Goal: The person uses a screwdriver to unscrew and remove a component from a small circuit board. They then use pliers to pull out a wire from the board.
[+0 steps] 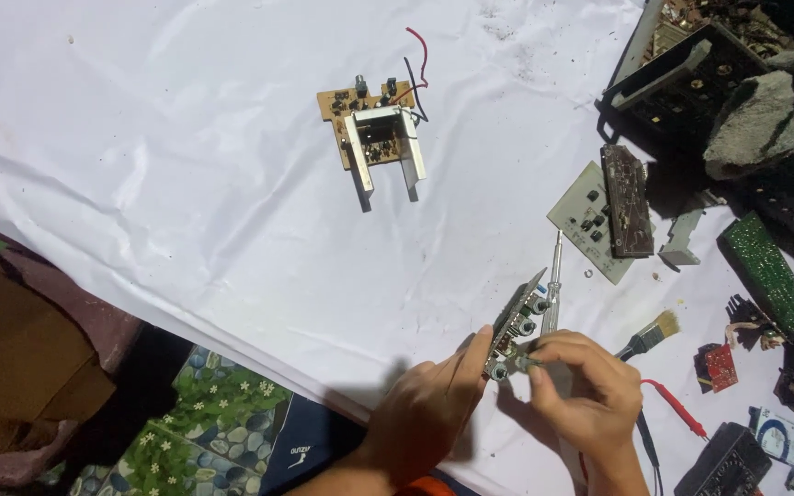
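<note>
Both hands meet low on the white sheet point(232, 184), and between them sits one small circuit board point(516, 326), tilted on edge. The left hand point(425, 409) has its thumb and fingers pinched on the board's lower end; the right hand point(585, 390) curls in from the other side, fingertips pressed together at a small part on the board's near corner (what exactly they nip is too small to tell). Three round knob-like parts show along the board's face.

One screwdriver point(553, 285) lies just beyond the held board, its tip pointing away. Just right of the board, past the right hand's knuckles, lies one paintbrush point(652, 334) with pale bristles. A red probe lead point(673, 404) runs off further right, toward a dark meter point(728, 464) at the lower edge.

Well up from the held board, alone on the sheet, rests one brown board with a white metal bracket point(380, 138), trailing a red and a black wire. Up and to the right of the held board lie a pale board point(581, 216) with a dark one point(627, 197) stacked on it, and further right a green board point(769, 271) and a small red one point(720, 366).
</note>
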